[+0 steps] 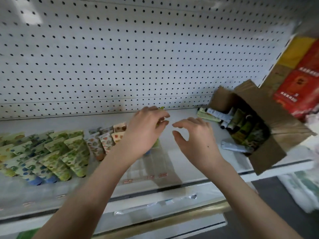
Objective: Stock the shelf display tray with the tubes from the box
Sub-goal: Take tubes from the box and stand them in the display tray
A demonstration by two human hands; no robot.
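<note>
Both forearms reach over a white shelf (183, 113) backed by pegboard (138, 57). The left hand (146, 130) pinches a green tube (161, 108) in its fingers above the clear display tray (151, 167). The right hand (195, 137), beside it, hangs loosely curled, holding nothing. Patterned tubes (65, 152) fill the tray's left; the cardboard box (272, 118) at right holds more.

Shelf (183, 116) holds display tray (155, 163), box (278, 116), loose tubes (208, 115).

White pegboard back panel (138, 57) with regular dark holes spans 9 to 2 o'clock. Bright light patches (32, 16) lie on it at 11 o'clock. White shelf (183, 112) runs beneath the panel. Lower shelf (155, 209) at 6 o'clock. Dark floor (265, 188) at 4 o'clock.
</note>
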